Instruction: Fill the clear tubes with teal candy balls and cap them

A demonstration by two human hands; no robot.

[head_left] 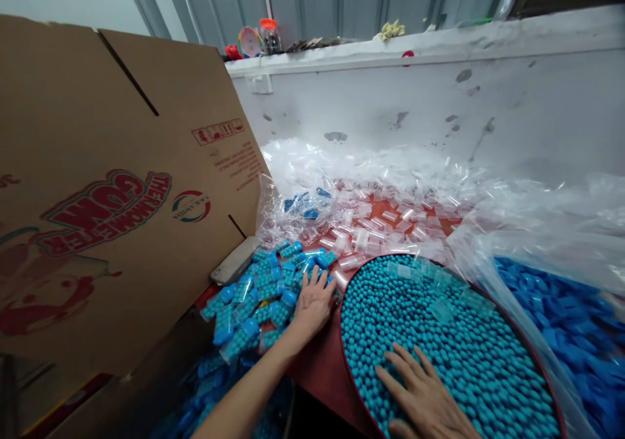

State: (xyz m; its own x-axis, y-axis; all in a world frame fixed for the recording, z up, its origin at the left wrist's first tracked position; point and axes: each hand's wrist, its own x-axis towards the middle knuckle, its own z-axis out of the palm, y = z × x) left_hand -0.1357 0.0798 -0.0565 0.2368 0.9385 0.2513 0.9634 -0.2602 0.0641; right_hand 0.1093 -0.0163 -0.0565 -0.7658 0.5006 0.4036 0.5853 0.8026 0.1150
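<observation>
My left hand [314,299] rests with spread fingers at the right edge of a pile of filled containers [268,276] with blue caps. Fingers spread, my right hand [422,390] lies over small blue balls [390,309] that fill a large round red-rimmed tray [343,341]. A few clear empty tubes [442,310] lie on top of the balls. Behind the tray, many clear tubes [375,230] are scattered over the red table surface [317,374].
A large printed cardboard box [195,165] stands at the left. Blue caps [561,328] fill a plastic bag at the right. Clear plastic sheeting [390,165] lies along the white wall. More filled containers [209,387] are below the table edge.
</observation>
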